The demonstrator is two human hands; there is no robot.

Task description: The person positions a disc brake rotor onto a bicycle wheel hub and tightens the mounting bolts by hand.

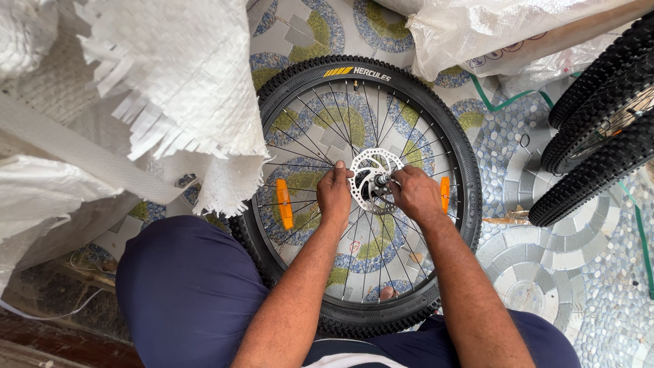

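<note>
A bicycle wheel with a black knobby tyre (470, 170), thin spokes and two orange reflectors (284, 203) lies flat on the patterned floor between my knees. A silver brake disc (373, 162) sits on its hub. My left hand (334, 193) presses on the disc's left edge with the thumb up. My right hand (414, 193) has its fingers closed around the axle end (381, 180) at the hub's centre.
White woven sacks (170, 75) hang over the wheel's left side. A clear plastic-wrapped package (490, 31) lies at the top right. Two more knobby tyres (599, 129) stand at the right edge. My legs in dark blue trousers (187, 289) frame the bottom.
</note>
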